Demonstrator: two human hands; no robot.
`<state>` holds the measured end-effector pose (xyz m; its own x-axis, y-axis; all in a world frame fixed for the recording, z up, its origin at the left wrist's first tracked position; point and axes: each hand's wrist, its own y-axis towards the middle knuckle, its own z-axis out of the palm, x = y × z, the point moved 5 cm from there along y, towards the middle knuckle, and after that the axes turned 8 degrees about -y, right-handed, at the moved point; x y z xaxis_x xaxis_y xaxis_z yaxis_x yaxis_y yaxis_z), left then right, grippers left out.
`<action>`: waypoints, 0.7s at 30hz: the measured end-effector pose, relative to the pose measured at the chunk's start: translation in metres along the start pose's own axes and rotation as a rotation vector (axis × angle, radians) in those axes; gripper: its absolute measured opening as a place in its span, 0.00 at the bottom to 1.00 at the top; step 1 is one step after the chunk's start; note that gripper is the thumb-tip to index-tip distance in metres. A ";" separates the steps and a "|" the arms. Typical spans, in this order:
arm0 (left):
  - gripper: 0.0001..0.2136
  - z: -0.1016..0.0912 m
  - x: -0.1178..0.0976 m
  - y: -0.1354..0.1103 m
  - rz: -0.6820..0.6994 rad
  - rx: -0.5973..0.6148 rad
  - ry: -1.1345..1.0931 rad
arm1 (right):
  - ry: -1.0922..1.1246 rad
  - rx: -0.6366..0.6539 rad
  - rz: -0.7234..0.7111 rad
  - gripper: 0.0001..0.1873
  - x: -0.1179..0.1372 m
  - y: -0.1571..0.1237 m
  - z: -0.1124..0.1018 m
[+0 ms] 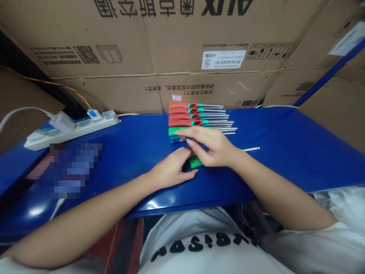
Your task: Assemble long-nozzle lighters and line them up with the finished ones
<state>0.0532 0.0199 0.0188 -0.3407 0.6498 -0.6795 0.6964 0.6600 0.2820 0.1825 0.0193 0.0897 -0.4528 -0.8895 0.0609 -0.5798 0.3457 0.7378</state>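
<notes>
A green-handled long-necked lighter [195,163] lies on the blue table in front of me, its metal tube showing beyond my right wrist. My left hand [173,165] is around the handle's left end, fingers curled and thumb along the near side. Over the handle is my right hand [212,146], its thumb and fingers bent together near my left fingertips. Whatever small thing sits between those fingertips is mostly hidden. Just behind my hands is a row of similar lighters: several red ones [182,116], a green one [173,131] and blue handle ends [174,140], tubes pointing right.
A white power strip [107,117] with plugs and cords lies at the left of the blue table [285,152]. Near it is a pixelated flat object [75,171] with a white cable. Large cardboard [128,57] stands along the back, with a small numbered tag [176,97].
</notes>
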 end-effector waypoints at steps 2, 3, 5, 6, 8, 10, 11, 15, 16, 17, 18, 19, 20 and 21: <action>0.14 0.000 0.000 0.000 0.003 -0.006 0.001 | 0.016 -0.028 0.001 0.13 0.001 0.000 0.000; 0.13 0.000 -0.001 -0.001 0.012 -0.010 0.002 | -0.019 -0.042 -0.012 0.10 0.001 0.000 0.000; 0.11 0.000 -0.002 -0.001 0.033 -0.013 0.008 | -0.122 -0.061 -0.056 0.08 0.003 0.000 -0.001; 0.11 0.001 -0.003 -0.002 0.038 -0.014 0.013 | -0.165 -0.061 -0.074 0.09 0.004 -0.001 0.000; 0.10 0.001 -0.003 -0.002 0.024 -0.017 0.020 | -0.167 -0.038 -0.072 0.10 0.004 -0.001 0.001; 0.10 0.000 -0.003 -0.002 -0.011 -0.027 0.024 | -0.045 0.012 -0.018 0.15 0.003 0.000 0.003; 0.09 0.000 -0.002 -0.002 -0.029 -0.033 0.027 | 0.029 0.033 0.015 0.17 0.002 0.000 0.003; 0.09 -0.004 -0.004 -0.001 -0.042 -0.060 0.033 | 0.056 0.000 0.051 0.12 0.000 0.002 0.000; 0.09 -0.004 -0.004 -0.001 -0.039 -0.068 0.035 | -0.004 -0.028 0.033 0.10 0.000 0.001 -0.001; 0.10 -0.005 -0.004 -0.001 -0.039 -0.076 0.041 | -0.066 -0.048 0.012 0.09 0.001 0.001 -0.002; 0.10 -0.006 -0.003 -0.001 -0.042 -0.081 0.050 | -0.113 -0.054 -0.004 0.09 0.002 0.001 -0.003; 0.10 -0.007 -0.002 -0.001 -0.046 -0.085 0.060 | -0.132 -0.047 -0.007 0.10 0.002 0.000 -0.002; 0.10 -0.007 -0.001 -0.001 -0.051 -0.087 0.069 | -0.114 -0.029 -0.001 0.12 0.001 0.000 -0.001; 0.10 -0.008 0.000 -0.001 -0.053 -0.089 0.076 | -0.065 -0.004 0.015 0.16 0.001 0.000 0.001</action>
<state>0.0478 0.0223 0.0236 -0.4251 0.6373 -0.6427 0.6183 0.7230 0.3080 0.1817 0.0189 0.0892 -0.5051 -0.8626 0.0284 -0.5700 0.3580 0.7395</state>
